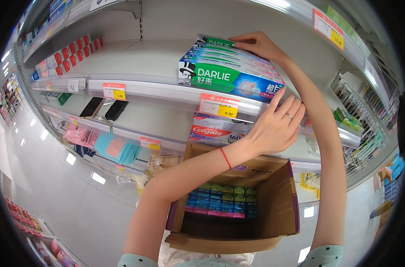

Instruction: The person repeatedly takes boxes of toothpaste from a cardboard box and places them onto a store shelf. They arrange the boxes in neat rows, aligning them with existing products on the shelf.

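A row of Darlie toothpaste boxes (212,78) stands on the upper shelf, packed front to back with the green and blue face forward. At the back of the row, my right hand (259,45) has its thumb and fingers on the end of the rear Darlie box (219,41), which sits slightly higher than the others. My left hand (279,126) is at the front right corner, its index fingertip by the front box's end and its other fingers half bent. Below my forearms is an open cardboard carton (282,193), with several small blue, green and pink boxes (219,200) inside.
Colgate boxes (209,131) stand on the shelf below. Two phones (91,107) lie there further left. Red and white boxes (70,56) line the upper shelf's far left. A clear lip and price tags (219,105) run along the shelf edge (155,88). Folded towels (117,147) hang lower down.
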`<action>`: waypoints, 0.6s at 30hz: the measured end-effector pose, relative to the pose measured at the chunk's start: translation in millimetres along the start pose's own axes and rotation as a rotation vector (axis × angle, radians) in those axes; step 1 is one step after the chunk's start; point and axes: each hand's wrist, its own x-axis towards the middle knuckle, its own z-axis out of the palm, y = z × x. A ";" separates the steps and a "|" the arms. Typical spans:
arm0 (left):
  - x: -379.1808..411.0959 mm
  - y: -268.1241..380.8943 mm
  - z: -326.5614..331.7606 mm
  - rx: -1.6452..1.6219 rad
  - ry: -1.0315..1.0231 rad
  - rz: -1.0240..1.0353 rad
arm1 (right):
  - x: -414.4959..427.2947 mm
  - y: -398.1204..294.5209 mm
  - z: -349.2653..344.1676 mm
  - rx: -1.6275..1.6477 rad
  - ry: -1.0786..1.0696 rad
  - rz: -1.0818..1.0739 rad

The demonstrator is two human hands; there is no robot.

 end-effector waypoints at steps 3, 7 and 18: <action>0.2 0.8 -0.4 0.004 -0.007 -0.008 | 1.5 -5.1 7.0 -0.006 -0.006 0.021; 1.3 1.2 -0.4 -0.015 -0.001 -0.017 | 0.7 -9.2 10.0 0.014 0.002 0.051; 1.8 2.9 -1.8 -0.005 -0.030 -0.039 | -3.1 -10.3 7.8 -0.057 0.015 0.054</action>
